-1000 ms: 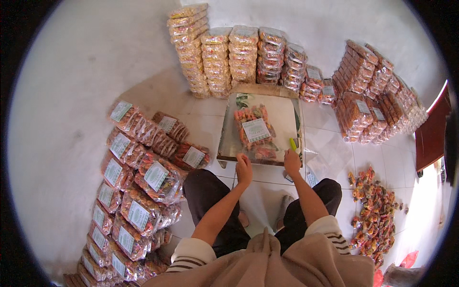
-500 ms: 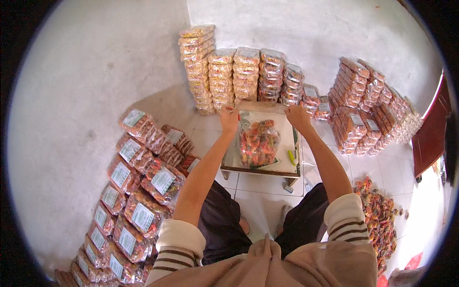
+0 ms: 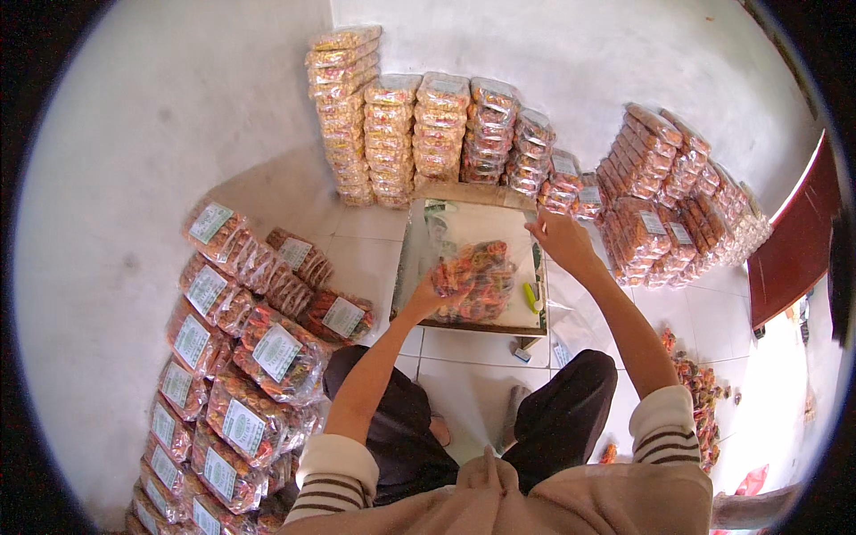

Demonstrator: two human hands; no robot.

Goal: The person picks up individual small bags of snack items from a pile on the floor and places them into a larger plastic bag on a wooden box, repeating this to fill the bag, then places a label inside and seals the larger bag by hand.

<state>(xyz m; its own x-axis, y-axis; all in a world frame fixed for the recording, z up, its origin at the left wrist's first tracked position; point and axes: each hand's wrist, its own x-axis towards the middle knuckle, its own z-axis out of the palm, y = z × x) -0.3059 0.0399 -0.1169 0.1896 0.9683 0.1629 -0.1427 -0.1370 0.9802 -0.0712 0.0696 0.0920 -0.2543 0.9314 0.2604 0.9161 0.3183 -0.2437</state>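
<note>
A clear plastic bag (image 3: 486,278) of small red, orange and dark pieces lies on the low pale-topped table (image 3: 499,217) in front of me. My left hand (image 3: 430,292) is at the left side of the bag, against its filled part. Its fingers are hidden by the plastic and the pieces. At the table's far right corner is my right hand (image 3: 560,239), its fingers pinched together at the upper edge of the bag. A slim yellow-green object (image 3: 531,297) rests near the table's right edge.
Stacked filled packs (image 3: 441,125) line the back wall. Reddish-brown packs (image 3: 642,160) are piled at the far right. Labelled packs (image 3: 241,423) heap up on my left. Loose colourful pieces (image 3: 704,401) lie on the tiled floor at right, before a dark red panel (image 3: 789,236).
My left hand has come down from the bag's upper left corner to its left side. The right hand stays near the upper right corner. The view has shifted slightly.
</note>
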